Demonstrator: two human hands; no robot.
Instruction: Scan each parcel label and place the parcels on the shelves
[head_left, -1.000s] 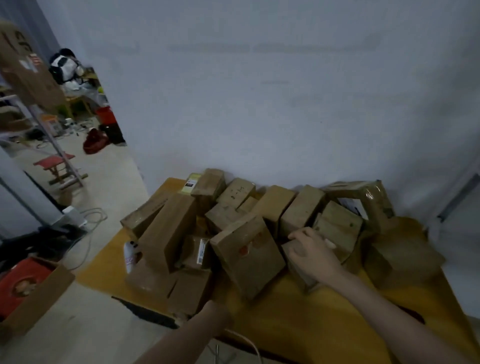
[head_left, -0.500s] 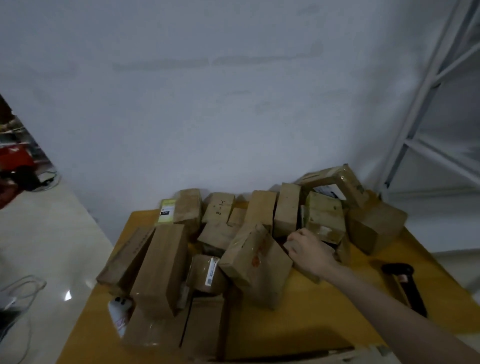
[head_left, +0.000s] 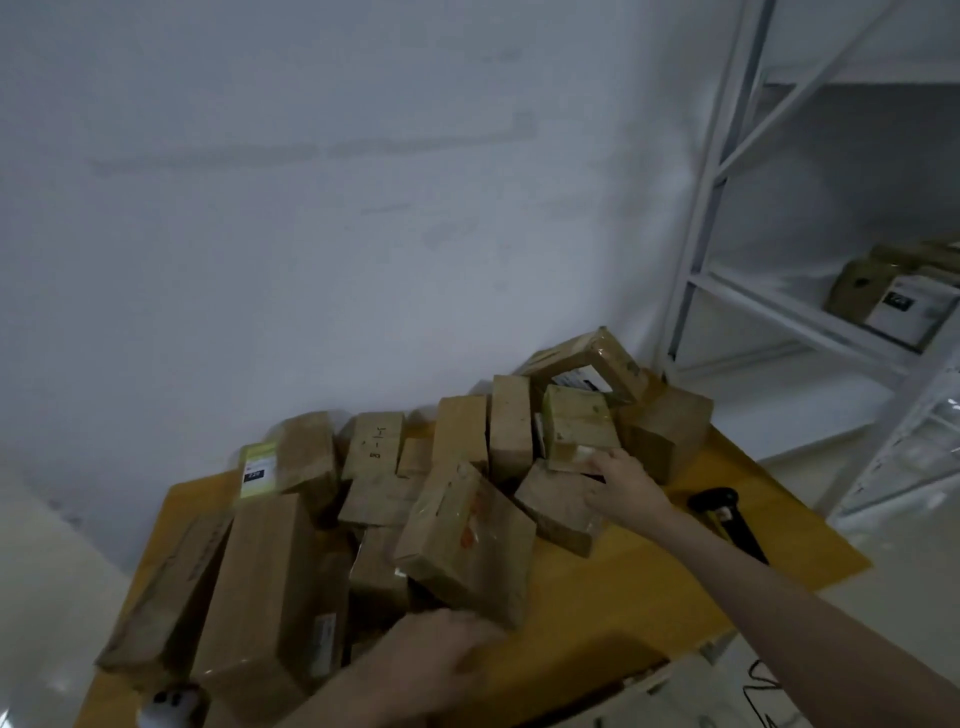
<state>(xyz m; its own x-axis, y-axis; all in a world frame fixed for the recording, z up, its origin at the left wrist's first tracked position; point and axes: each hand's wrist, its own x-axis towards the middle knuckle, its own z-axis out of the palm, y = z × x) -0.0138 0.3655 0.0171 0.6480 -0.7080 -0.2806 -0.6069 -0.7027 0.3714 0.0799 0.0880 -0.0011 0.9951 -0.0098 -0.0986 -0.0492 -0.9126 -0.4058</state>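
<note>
A big pile of brown parcels (head_left: 374, 514) sits on a yellow desk (head_left: 613, 587) that stands against a white wall (head_left: 311, 182). The boxes lie every which way, some flat and some leaning on each other.

The right hand (head_left: 621, 486) reaches into the far right part of the pile. It rests on a small parcel (head_left: 558, 512) that lies low on the desk, and its fingers touch the bottom edge of a greenish taped parcel (head_left: 576, 434) just above. The fingers look bent, but it is hard to tell if they really hold a box.

The left hand (head_left: 441, 660) is near the front of the desk. It is blurry. Its fingers touch the bottom edge of a tilted parcel (head_left: 467, 540) with a red mark on it. It is too blurry to tell if the hand grips anything.

A black scanner (head_left: 727, 519) lies on the desk to the right of the right arm, apart from the boxes.

A white shelf rack (head_left: 737, 291) stands to the right of the desk. Some parcels on the shelf (head_left: 883, 291) already sit there, one with a white label.

A long box (head_left: 260, 587) lies at the left of the pile.
</note>
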